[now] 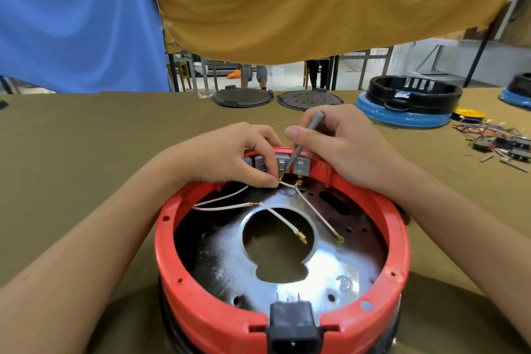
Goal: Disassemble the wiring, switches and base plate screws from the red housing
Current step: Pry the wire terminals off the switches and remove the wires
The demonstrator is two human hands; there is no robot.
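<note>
Nearest me the round red plastic housing (184, 241) sits open, at its 12 o'clock rim my left hand (230, 152) pinches a white wire's brass terminal (281, 178), my right hand (342, 144) grips a grey probe (304, 138), black lids (242, 97) beyond.

Cloth-covered table (86, 138), red housing (178, 253), perhaps lids (242, 98)
</note>
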